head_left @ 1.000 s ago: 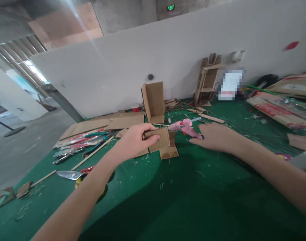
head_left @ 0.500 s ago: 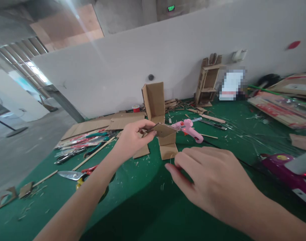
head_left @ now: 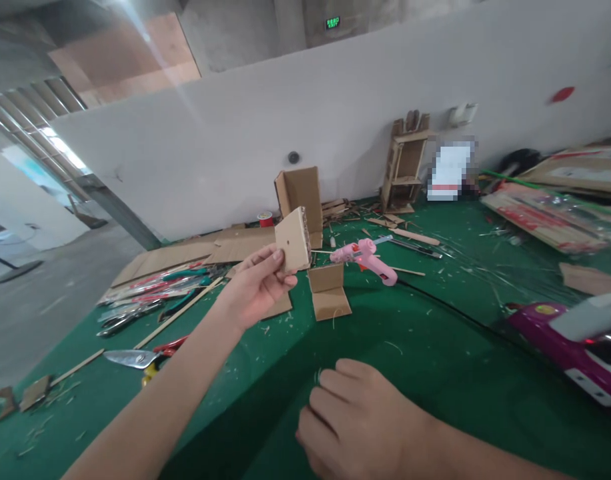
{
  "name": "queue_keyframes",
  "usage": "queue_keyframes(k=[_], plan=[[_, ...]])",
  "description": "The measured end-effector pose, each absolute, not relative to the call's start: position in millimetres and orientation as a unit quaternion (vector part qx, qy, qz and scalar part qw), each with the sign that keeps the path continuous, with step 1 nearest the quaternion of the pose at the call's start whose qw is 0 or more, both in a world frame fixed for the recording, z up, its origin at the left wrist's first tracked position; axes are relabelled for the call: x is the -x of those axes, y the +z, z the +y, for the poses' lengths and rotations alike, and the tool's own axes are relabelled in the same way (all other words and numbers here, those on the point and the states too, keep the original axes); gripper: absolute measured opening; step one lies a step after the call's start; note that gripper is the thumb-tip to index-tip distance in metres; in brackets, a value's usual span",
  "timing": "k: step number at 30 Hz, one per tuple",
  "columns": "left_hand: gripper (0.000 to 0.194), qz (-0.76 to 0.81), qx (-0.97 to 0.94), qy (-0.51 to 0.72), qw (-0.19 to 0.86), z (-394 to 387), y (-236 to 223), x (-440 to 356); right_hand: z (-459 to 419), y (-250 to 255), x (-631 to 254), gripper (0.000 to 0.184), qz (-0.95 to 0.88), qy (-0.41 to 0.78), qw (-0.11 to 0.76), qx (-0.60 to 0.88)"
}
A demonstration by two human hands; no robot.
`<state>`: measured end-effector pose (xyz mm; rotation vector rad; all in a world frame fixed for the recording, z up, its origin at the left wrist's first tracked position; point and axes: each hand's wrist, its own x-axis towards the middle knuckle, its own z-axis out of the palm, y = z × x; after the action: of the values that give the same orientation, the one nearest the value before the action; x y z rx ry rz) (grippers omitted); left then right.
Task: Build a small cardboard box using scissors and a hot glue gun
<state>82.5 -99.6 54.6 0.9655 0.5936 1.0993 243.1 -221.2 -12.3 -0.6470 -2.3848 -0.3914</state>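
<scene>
My left hand (head_left: 258, 283) pinches a small cardboard piece (head_left: 291, 241) between thumb and fingers and holds it up above the table. A dark hole shows in its flat face. Just right of it lies a pink hot glue gun (head_left: 368, 257). Beneath is a folded cardboard piece (head_left: 330, 297), and behind stands an angled cardboard form (head_left: 305, 200). My right hand (head_left: 358, 413) is low over the green table, knuckles up and fingers curled inward. Its fingertips are hidden; a thin pale wisp shows by the knuckles, and I cannot tell whether it is held.
Red-and-yellow-handled shears (head_left: 140, 359) and packaged tools (head_left: 145, 293) lie on the left. The glue gun's black cord (head_left: 450, 308) runs right toward a purple-and-white device (head_left: 570, 340). A cardboard tower (head_left: 405, 163) stands by the wall; plastic-wrapped packs (head_left: 550, 217) are at the right.
My left hand has turned the cardboard piece from nearly flat to upright and moved slightly left. My right hand has drawn back toward me, away from the glue gun, and curled tighter.
</scene>
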Motion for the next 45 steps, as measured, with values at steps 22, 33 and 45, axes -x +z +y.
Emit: queue_keyframes(k=[22, 33, 45], plan=[[0.017, 0.528, -0.598, 0.357, 0.487, -149.5, 44.8, -132.2, -185.4, 11.0, -277.5, 0.013, -0.749, -0.38, 0.332, 0.429], [0.049, 0.492, -0.713, 0.314, 0.389, -161.3, 71.2, -122.7, -168.1, 22.7, -307.1, 0.013, -0.692, -0.364, 0.443, 0.438], [0.04, 0.53, -0.806, 0.219, 0.144, -96.6, 1.2, -103.0, -152.2, 7.9, -303.1, 0.011, -0.567, 0.149, 0.53, 0.612]])
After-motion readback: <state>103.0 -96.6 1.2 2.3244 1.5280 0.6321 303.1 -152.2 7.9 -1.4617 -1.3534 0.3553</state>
